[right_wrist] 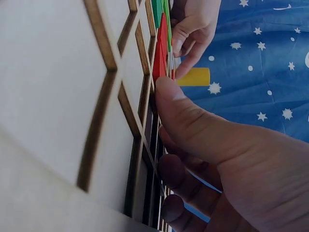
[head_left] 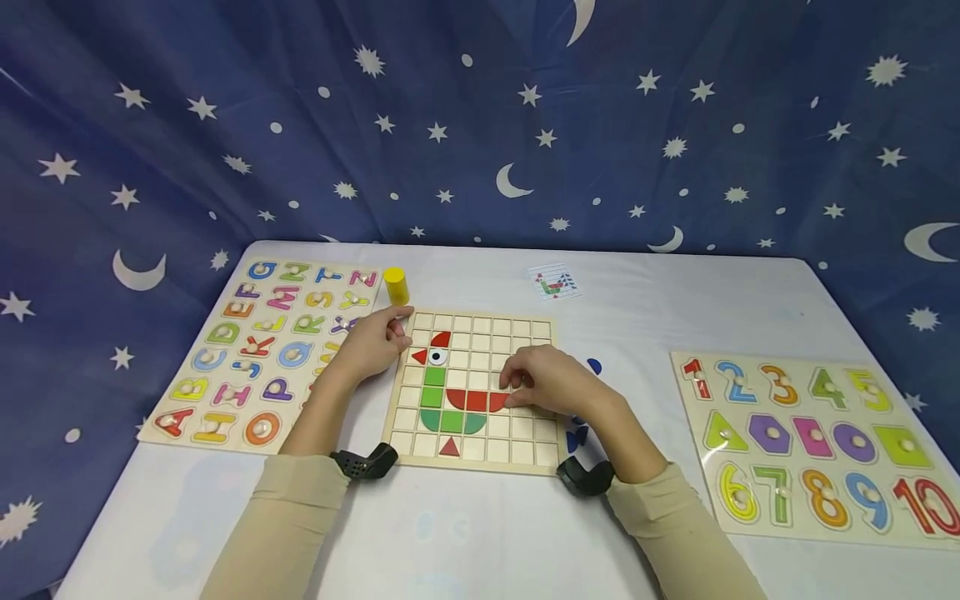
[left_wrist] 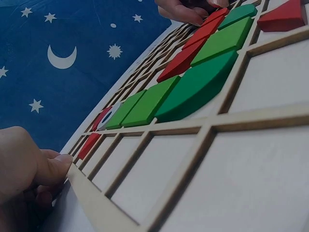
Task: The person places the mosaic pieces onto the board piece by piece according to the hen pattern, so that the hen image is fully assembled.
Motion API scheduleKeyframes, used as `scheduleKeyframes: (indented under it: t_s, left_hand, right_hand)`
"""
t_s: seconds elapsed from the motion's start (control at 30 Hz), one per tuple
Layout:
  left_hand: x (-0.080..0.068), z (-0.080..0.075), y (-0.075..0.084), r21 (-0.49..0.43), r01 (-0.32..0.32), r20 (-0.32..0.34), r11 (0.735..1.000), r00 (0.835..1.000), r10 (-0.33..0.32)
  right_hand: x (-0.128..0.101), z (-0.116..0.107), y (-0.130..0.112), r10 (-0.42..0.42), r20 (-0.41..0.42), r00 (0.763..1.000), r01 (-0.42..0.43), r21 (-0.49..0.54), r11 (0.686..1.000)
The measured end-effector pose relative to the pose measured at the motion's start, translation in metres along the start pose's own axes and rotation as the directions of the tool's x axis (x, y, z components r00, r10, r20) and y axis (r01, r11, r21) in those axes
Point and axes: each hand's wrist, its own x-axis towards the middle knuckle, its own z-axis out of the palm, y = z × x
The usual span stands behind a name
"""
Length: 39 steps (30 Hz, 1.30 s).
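A wooden grid board (head_left: 480, 468) holds a bird-like figure of red and green pieces with an eye tile (head_left: 437, 357). My left hand (head_left: 372, 343) grips the board's upper left edge between thumb and curled fingers, seen also in the left wrist view. Over the board's right half is my right hand (head_left: 551, 379). Its thumb (right_wrist: 171, 94) touches the red quarter-round piece (head_left: 497, 402) at the right end of a red row, while the other fingers bend loosely over the cells. Green squares (head_left: 432, 397) and rounded green corner pieces (head_left: 430, 419) lie left of that row.
Blue pieces (head_left: 594, 365) lie right of the board, partly under my right forearm. Behind it are a picture card (head_left: 555, 282) and a yellow cylinder (head_left: 396, 287). A letter puzzle (head_left: 225, 443) stands left, a number and shape puzzle (head_left: 817, 467) right. A starry curtain (head_left: 480, 125) hangs behind.
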Motion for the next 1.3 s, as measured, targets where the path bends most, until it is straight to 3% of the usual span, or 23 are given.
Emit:
scheduleKeyframes:
  t_s: [0.3, 0.5, 0.7, 0.93, 1.3]
  left_hand:
    - [0.0, 0.0, 0.001, 0.005, -0.006, -0.004, 1.0, 1.0, 0.006]
    - [-0.001, 0.0, 0.001, 0.008, -0.003, 0.001, 1.0, 1.0, 0.003]
    - [0.0, 0.001, 0.0, 0.001, -0.001, 0.002, 1.0, 1.0, 0.001]
    - [0.0, 0.0, 0.0, 0.005, 0.002, -0.002, 1.0, 1.0, -0.002]
    - [0.001, 0.0, 0.0, 0.002, 0.002, 0.0, 1.0, 1.0, -0.002]
  right_hand:
    - [-0.003, -0.016, 0.011, 0.037, -0.05, 0.998, -0.034, 0.056, 0.998]
    - [-0.022, -0.042, 0.048, 0.212, -0.105, 0.972, -0.207, 0.051, 0.977]
    - [-0.035, -0.052, 0.072, 0.335, -0.087, 0.938, -0.335, 0.023, 0.942]
    - [-0.036, -0.05, 0.074, 0.386, -0.01, 0.922, -0.386, 0.0, 0.922]
    - [-0.032, -0.048, 0.072, 0.411, -0.041, 0.911, -0.412, -0.045, 0.91]
